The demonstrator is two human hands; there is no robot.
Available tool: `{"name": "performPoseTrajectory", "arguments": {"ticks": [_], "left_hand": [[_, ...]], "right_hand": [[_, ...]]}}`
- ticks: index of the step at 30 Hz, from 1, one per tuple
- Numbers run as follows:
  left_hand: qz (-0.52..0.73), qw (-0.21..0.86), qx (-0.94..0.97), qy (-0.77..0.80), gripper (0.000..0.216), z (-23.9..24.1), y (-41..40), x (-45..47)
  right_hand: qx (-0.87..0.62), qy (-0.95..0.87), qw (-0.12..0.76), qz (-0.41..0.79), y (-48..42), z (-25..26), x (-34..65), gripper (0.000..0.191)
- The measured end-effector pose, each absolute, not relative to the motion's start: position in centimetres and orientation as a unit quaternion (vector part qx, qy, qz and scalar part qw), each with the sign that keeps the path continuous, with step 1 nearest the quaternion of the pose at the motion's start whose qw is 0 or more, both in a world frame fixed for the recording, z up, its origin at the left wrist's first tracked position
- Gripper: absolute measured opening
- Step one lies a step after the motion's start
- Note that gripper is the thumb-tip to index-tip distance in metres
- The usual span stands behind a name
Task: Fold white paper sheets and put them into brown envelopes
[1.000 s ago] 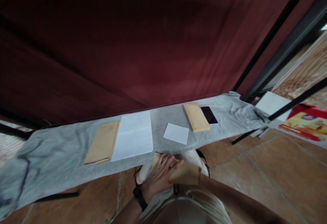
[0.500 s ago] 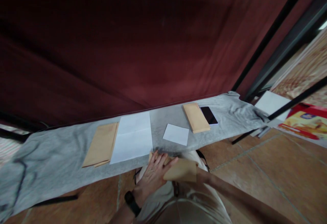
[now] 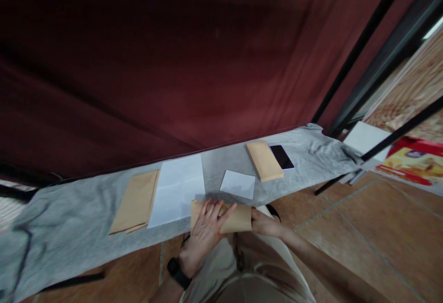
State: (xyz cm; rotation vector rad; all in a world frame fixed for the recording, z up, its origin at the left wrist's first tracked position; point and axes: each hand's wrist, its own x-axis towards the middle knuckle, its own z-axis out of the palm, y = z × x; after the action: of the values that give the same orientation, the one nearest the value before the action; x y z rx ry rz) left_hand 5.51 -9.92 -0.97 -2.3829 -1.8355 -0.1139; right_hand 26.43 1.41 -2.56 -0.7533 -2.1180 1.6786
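Observation:
A brown paper envelope (image 3: pixel 238 220) lies crosswise at the near edge of the table, just above my lap. My left hand (image 3: pixel 207 224), with a black watch on the wrist, rests flat on top of it with fingers stretched and thumb spread. At the envelope's right end is my right hand (image 3: pixel 265 223); its fingers are hidden inside or behind the paper. A small white sheet (image 3: pixel 237 184) lies just beyond the envelope. To the left is a large white sheet (image 3: pixel 178 187), partly beside a pile of larger brown envelopes (image 3: pixel 133 201).
A stack of small brown envelopes (image 3: pixel 265 160) lies at the right, touching or close to a phone (image 3: pixel 281 157). Grey cloth (image 3: pixel 76 220) covers the narrow table. A dark red curtain (image 3: pixel 207 63) hangs behind; black metal bars (image 3: pixel 360 49) and a red box (image 3: pixel 415 160) stand right.
The envelope under my hands has moved left and flattened out, showing more of its face. My right hand has come into view at its right end.

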Motion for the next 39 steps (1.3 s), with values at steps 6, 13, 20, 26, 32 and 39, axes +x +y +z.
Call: {"name": "performPoseTrajectory", "arguments": {"ticks": [6, 13, 20, 26, 32, 39], "left_hand": [[-0.073, 0.107, -0.751, -0.647, 0.091, -0.2, -9.1, 2.5], [-0.112, 0.123, -0.707, -0.687, 0.086, -1.2, -8.5, 0.3], [-0.109, 0.138, -0.691, -0.701, 0.083, -2.4, -8.8, 0.1], [-0.116, 0.137, -0.691, -0.700, 0.083, -2.8, -8.5, -0.1], [-0.116, 0.124, -0.686, -0.708, 0.089, -2.4, -8.3, 0.1], [-0.120, 0.112, -0.680, -0.714, 0.094, -2.8, -8.1, -0.1]], "right_hand": [[-0.293, -0.712, 0.214, 0.601, 4.5, -4.0, 27.4, 0.039], [-0.585, -0.754, 0.143, 0.260, 7.2, -5.3, 26.2, 0.032], [-0.657, -0.721, 0.111, 0.191, 6.7, -5.1, 22.4, 0.056], [-0.680, -0.693, 0.089, 0.222, 7.4, -4.7, 22.2, 0.048], [-0.679, -0.686, 0.119, 0.234, 7.5, -5.5, 22.7, 0.030], [-0.595, -0.633, 0.353, 0.347, 7.3, -7.8, 24.5, 0.019]]}}
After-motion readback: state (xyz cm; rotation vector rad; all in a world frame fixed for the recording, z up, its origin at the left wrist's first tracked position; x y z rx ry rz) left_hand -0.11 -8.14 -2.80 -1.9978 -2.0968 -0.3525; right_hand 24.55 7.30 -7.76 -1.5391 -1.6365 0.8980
